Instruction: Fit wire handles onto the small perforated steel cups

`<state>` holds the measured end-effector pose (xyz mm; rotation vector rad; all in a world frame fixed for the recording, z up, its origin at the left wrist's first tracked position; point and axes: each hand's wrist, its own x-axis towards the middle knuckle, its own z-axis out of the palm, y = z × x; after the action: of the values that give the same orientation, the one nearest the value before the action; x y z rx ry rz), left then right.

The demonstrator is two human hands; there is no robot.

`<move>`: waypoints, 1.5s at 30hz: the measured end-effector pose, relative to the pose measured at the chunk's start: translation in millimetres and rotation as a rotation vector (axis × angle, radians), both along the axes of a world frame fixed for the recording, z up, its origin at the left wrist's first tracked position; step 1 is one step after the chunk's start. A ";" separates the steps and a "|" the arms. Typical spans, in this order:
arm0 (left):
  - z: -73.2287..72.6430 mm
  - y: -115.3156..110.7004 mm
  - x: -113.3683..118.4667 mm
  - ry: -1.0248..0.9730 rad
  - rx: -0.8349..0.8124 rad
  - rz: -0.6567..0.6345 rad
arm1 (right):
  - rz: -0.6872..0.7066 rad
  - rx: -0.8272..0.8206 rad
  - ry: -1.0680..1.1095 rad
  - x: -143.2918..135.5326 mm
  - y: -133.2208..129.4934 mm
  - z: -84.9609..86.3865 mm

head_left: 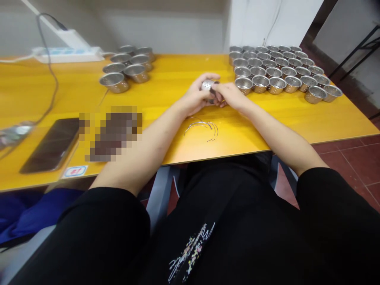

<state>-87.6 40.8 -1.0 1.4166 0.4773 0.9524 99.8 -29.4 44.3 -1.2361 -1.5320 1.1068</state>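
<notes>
Both hands met over the middle of the yellow tabletop (166, 71), a little toward its far edge. The left hand (198, 96) was curled around a small perforated metal cup (207, 85), its fingers closed on the cup's side, with the rounded bottom turned up. The right hand (228, 95) came in from the other side, its fingertips pinched together against the same cup; what lay between those fingertips was too small to tell.

Just nearer the front edge, below the hands, a few thin wire loops (204, 128) lay flat on the tabletop, overlapping each other.

Toward the far right corner stood a large block of like metal cups (282, 71), set in close rows and touching one another, mouths up. Toward the far left of centre stood a smaller cluster of cups (127, 67), also packed together.

Along the far left edge lay a white power strip (68, 53) with a dark cable (49, 63) trailing toward the front. Near the front left edge a dark phone (49, 144) lay face up, beside a blurred patch that could not be made out.
</notes>
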 end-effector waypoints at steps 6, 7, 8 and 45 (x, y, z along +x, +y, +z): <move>0.4 2.5 -2.9 0.005 0.002 -0.077 | 0.004 -0.031 -0.032 -1.5 -2.6 3.5; 1.2 1.4 -2.5 -0.001 -0.002 -0.080 | 0.008 -0.031 -0.031 -1.3 -2.6 3.3; 2.0 0.2 -1.9 -0.004 -0.010 -0.078 | 0.010 -0.032 -0.030 -0.9 -2.4 3.0; 3.5 -6.0 5.3 0.104 0.088 0.008 | 0.198 -0.035 -0.097 4.5 -11.8 7.6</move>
<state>-82.3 34.8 2.6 1.5502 0.5235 0.9189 104.2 -41.2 51.9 -1.1951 -1.7451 1.2200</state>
